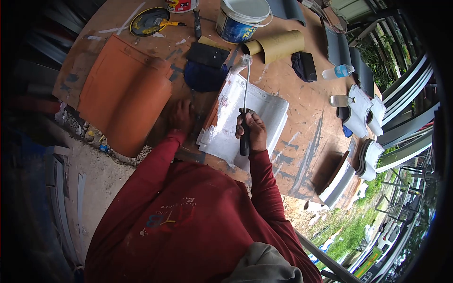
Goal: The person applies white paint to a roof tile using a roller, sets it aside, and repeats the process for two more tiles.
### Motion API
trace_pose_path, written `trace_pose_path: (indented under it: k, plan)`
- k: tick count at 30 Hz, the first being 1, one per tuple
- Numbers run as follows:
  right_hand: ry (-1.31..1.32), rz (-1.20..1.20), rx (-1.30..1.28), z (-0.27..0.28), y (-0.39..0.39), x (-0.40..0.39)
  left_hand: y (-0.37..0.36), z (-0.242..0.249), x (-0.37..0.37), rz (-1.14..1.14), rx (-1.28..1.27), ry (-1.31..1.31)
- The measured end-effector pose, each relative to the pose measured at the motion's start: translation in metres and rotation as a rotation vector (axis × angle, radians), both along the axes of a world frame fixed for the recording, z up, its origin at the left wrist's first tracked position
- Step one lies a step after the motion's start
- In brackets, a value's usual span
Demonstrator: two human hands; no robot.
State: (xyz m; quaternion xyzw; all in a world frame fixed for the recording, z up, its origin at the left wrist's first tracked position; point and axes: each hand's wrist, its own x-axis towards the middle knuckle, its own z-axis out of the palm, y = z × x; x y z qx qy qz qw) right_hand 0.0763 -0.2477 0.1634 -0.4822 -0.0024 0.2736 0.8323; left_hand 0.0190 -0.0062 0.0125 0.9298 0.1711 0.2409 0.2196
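Observation:
My right hand (253,129) is closed around the black handle of a paint roller (246,87). The roller's metal rod points away from me, and its white-coated head is at the far edge of a roof tile (264,106). White wet-looking paint covers most of this tile, while orange still shows along its left side. My left hand (181,115) rests on the table in shadow, its fingers spread, between the painted tile and a bare orange roof tile (127,94). It appears to hold nothing.
On the wooden table (302,155) stand a paint bucket (238,23) and a red-and-white can (181,4). A paint-stained lid with a brush (151,22), sandpaper (283,45), dark pads (207,55) and two bottles (338,71) lie around. Several white tiles (361,111) line the right edge.

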Motion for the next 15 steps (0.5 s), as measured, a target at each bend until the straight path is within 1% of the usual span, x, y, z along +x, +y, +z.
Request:
trace_pose_path:
  k: [2, 4, 8, 11, 12, 15]
  plan:
    - [-0.004, -0.018, -0.014, -0.004, -0.006, -0.004, -0.003, -0.002, -0.002, 0.014, -0.076, 0.043]
    - [0.019, -0.06, -0.111, -0.004, -0.005, -0.007, -0.004, 0.001, -0.001, 0.026, -0.086, 0.062]
    - [-0.003, 0.001, -0.076, 0.002, 0.019, -0.004, -0.004, 0.005, 0.0, 0.008, -0.056, 0.085]
    - [0.025, 0.054, 0.187, -0.018, -0.006, -0.005, -0.002, -0.001, 0.0, 0.006, -0.041, 0.038]
    - [0.035, 0.052, 0.177, -0.011, -0.013, -0.013, -0.001, -0.002, 0.003, 0.016, -0.037, 0.032]
    - [0.076, -0.013, -0.018, -0.012, -0.027, -0.029, 0.0, -0.009, -0.001, 0.017, -0.076, 0.032]
